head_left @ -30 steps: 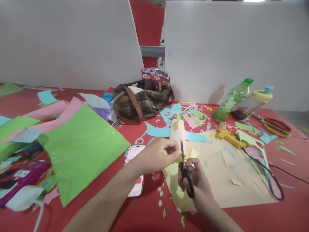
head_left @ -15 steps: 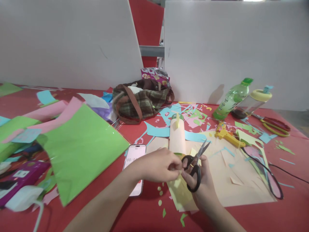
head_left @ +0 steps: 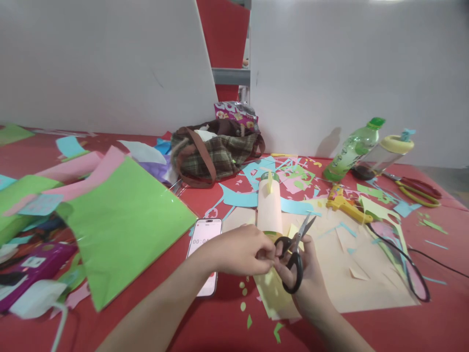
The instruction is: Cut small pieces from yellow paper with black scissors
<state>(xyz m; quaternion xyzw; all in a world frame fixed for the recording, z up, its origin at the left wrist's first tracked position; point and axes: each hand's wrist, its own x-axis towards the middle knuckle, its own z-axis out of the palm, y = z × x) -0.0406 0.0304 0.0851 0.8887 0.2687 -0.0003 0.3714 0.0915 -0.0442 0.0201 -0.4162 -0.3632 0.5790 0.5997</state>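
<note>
Black-handled scissors (head_left: pixel 293 254), one pair, sit gripped in the right hand (head_left: pixel 306 274), blades parted, above the red table (head_left: pixel 366 327). Left hand (head_left: pixel 240 254) pinches one small yellow paper piece (head_left: pixel 270 279) just beside them. Two bottles (head_left: pixel 353 149) lean at back right; one phone (head_left: pixel 204 244) lies left.

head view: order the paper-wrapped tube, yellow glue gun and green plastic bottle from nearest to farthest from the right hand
1. Paper-wrapped tube, just beyond the right hand.
2. Yellow glue gun, farther back and right.
3. Green plastic bottle, far right by the wall.
</note>
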